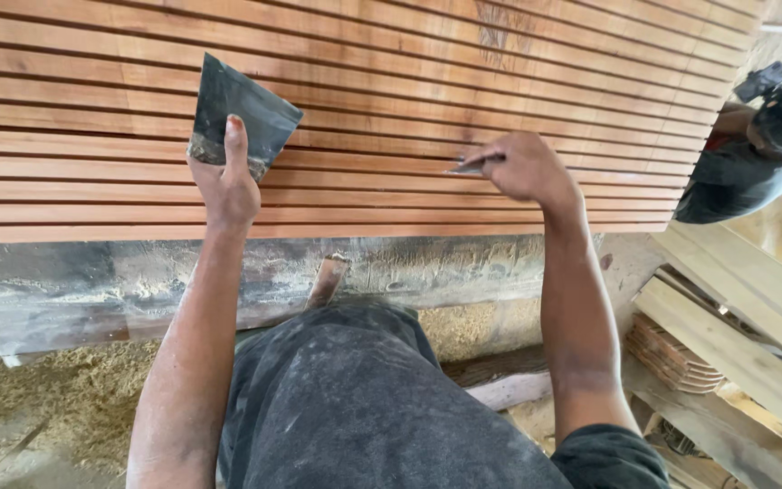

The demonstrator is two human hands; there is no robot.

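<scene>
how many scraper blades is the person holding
2. A wide dark blade is in the left hand, held flat against the grooved wooden panel. A small narrow one is in the right hand, its tip at a groove and mostly hidden.

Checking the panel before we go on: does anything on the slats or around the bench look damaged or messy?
A dark grain blotch mars the slatted panel near its far edge. Sawdust lies heaped under the bench. Otherwise the slats run straight.

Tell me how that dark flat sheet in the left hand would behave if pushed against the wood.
The dark flat sheet looks thin, so it probably flexes. It stands unsupported above the left hand, so it is likely fairly springy, not limp. Paste on its lower edge may make it slippery.
</scene>
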